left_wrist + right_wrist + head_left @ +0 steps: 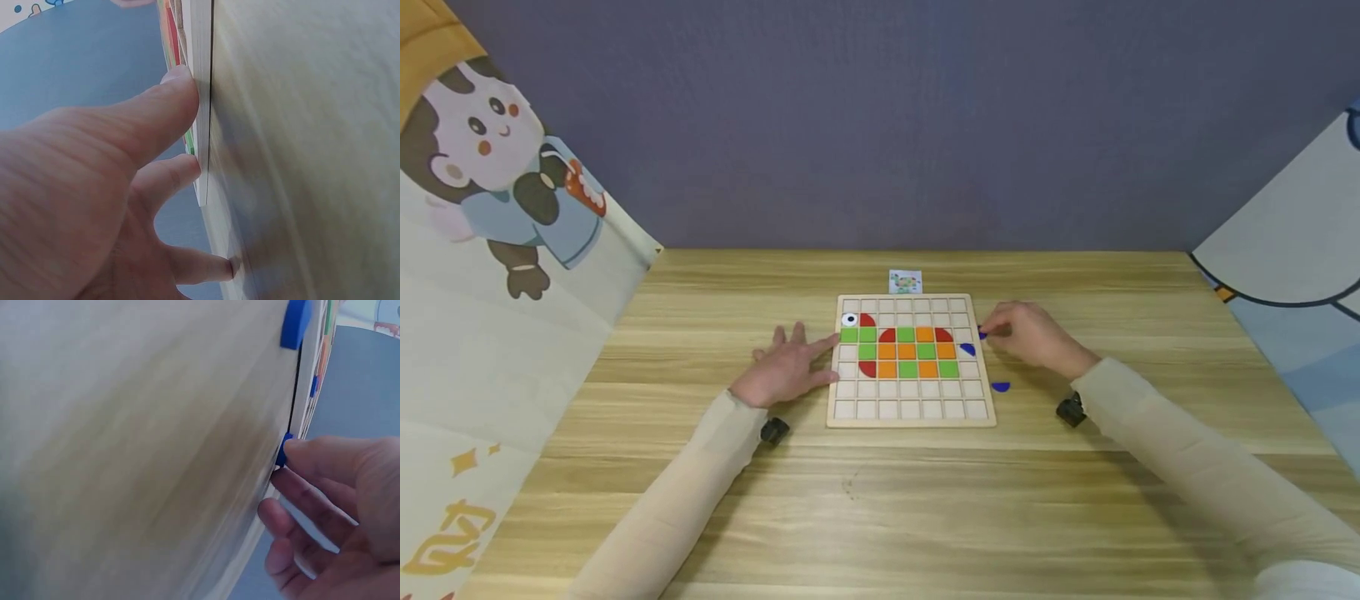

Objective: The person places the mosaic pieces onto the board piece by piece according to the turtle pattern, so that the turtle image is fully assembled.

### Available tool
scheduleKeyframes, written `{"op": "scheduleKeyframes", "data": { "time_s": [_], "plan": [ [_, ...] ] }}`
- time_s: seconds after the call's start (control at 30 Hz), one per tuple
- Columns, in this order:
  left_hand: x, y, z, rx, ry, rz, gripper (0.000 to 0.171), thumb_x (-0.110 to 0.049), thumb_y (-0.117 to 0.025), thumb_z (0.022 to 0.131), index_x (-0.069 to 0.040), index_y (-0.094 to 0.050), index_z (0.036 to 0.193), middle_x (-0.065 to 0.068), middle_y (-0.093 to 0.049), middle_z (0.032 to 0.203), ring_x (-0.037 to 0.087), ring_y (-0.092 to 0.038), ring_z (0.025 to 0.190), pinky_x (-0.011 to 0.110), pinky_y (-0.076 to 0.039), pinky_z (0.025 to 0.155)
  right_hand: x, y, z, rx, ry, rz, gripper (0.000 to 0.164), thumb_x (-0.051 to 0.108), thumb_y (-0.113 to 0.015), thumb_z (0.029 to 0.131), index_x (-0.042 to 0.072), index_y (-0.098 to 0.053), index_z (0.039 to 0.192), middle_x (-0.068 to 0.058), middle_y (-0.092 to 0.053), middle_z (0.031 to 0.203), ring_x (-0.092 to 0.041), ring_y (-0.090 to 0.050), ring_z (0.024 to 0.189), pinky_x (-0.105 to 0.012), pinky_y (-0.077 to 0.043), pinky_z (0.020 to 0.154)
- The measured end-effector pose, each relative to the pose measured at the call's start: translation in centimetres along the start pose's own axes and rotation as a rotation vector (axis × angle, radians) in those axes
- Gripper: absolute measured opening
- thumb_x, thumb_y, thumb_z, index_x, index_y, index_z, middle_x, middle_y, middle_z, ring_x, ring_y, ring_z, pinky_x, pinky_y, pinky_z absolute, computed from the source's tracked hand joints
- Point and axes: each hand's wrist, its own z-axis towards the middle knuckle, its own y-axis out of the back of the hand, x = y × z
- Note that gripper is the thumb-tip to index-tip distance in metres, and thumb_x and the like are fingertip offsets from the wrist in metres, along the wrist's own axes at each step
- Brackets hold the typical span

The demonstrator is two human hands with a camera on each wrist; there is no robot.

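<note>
A wooden grid board (912,410) lies on the table, holding green, orange and red pieces plus a white eye piece (849,320). On its right side a blue half-round piece (967,350) sits slightly askew. My left hand (786,371) is spread, its thumb and index finger touching the board's left edge. Just off the right edge, my right hand (1033,335) pinches another blue piece (284,450) between thumb and index finger; the fingers hide part of it. A third blue half-round piece (1001,387) lies on the table beside the board, below the right hand.
A small picture card (906,282) with a coloured pattern lies against the board's far edge. Behind the wooden table (880,508) stands a dark blue-grey wall (925,125). Printed cartoon panels flank both sides.
</note>
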Motion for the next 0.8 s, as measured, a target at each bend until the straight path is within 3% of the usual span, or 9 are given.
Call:
{"op": "scheduleKeyframes", "data": {
  "time_s": [0.33,0.57,0.8],
  "plan": [
    [0.0,-0.1,0.1,-0.007,-0.007,0.020,0.069,-0.054,-0.051,0.091,-0.030,-0.025,0.150,0.033,-0.006,0.149,0.061,-0.005,0.129,0.080,-0.016,0.086,-0.2,0.4,-0.6,-0.058,-0.052,-0.048,0.006,0.016,-0.075,0.082,0.010,-0.076,0.084,-0.002,-0.067,0.089,-0.020,-0.060,0.078,-0.039,-0.050,0.070],
    [0.0,-0.2,0.1,-0.010,-0.004,0.022,0.069,-0.054,-0.051,0.091,-0.031,-0.024,0.150,0.033,-0.005,0.149,0.060,-0.005,0.129,0.079,-0.016,0.086,0.4,0.0,-0.7,-0.084,-0.068,-0.033,0.006,0.003,-0.072,0.081,0.005,-0.074,0.087,-0.006,-0.068,0.088,-0.021,-0.062,0.077,-0.039,-0.053,0.069],
    [0.1,-0.3,0.2,-0.010,-0.001,0.018,0.069,-0.054,-0.051,0.090,-0.032,-0.024,0.150,0.033,-0.005,0.149,0.060,-0.004,0.130,0.079,-0.015,0.086,0.6,-0.1,-0.6,-0.099,-0.069,-0.025,0.006,0.004,-0.071,0.082,0.006,-0.074,0.087,-0.004,-0.068,0.086,-0.018,-0.062,0.074,-0.036,-0.053,0.067]
  ]
}}
